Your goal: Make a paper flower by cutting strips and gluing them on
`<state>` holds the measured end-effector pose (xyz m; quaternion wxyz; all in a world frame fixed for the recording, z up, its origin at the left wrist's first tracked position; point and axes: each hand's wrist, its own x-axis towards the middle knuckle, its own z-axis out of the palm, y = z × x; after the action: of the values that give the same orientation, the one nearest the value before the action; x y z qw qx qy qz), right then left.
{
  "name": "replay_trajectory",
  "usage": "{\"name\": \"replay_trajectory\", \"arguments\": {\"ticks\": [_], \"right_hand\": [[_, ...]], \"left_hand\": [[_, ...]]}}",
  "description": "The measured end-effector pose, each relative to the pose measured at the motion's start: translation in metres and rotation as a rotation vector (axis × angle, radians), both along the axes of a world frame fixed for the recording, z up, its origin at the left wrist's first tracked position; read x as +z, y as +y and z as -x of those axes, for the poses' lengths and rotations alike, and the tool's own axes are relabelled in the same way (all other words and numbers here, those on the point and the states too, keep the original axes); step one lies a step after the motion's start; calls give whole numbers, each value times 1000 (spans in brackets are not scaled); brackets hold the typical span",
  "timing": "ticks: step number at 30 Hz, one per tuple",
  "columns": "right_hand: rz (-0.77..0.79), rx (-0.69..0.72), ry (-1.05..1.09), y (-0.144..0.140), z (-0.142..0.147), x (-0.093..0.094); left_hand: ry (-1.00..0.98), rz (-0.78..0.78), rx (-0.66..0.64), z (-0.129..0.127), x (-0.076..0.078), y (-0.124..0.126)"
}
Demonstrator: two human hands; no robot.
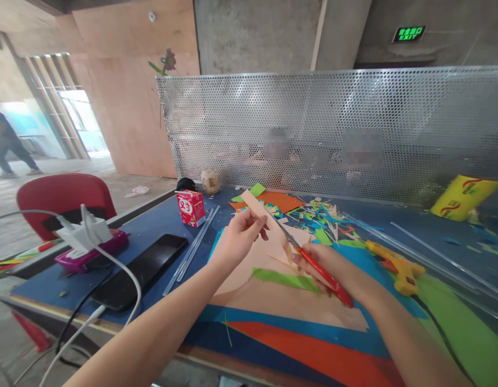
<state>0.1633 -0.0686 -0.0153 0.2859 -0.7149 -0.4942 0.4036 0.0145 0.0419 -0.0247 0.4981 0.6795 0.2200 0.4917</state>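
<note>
Pinched in my left hand [243, 234] is a strip of pale peach paper [254, 204], its free end pointing up and away from me. My right hand [325, 263] is wrapped round red-handled scissors [317, 266], whose metal blades reach toward the strip near my left fingers. Whether the blades touch the strip I cannot tell. Below both hands lies a larger peach sheet [253, 306] with a green paper strip [287, 279] across it. Blue sheets [217, 317] and an orange sheet [313, 346] show underneath.
Paper scraps [321, 215] cover the table's back by a perforated metal screen [241, 113]. A yellow glue gun [396, 266] and clear glue sticks [442, 258] lie right. Leftward are a phone [142, 271], a red box [190, 208] and a power strip [91, 244] with cables.
</note>
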Motion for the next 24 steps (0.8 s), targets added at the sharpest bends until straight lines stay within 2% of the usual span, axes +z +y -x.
{"name": "replay_trajectory", "arguments": {"ticks": [5, 11, 16, 20, 24], "right_hand": [[-25, 5, -18, 1, 0, -1], [-38, -52, -10, 1, -1, -4], [-128, -51, 42, 6, -5, -8], [-226, -149, 76, 13, -14, -11], [-243, -228, 97, 18, -28, -10]], "left_hand": [[7, -5, -68, 0, 1, -2], [12, 4, -84, 0, 0, -1], [-19, 35, -79, 1, 2, -1], [-87, 78, -52, 3, 7, 0], [-111, 76, 0, 3, 7, 4]]}}
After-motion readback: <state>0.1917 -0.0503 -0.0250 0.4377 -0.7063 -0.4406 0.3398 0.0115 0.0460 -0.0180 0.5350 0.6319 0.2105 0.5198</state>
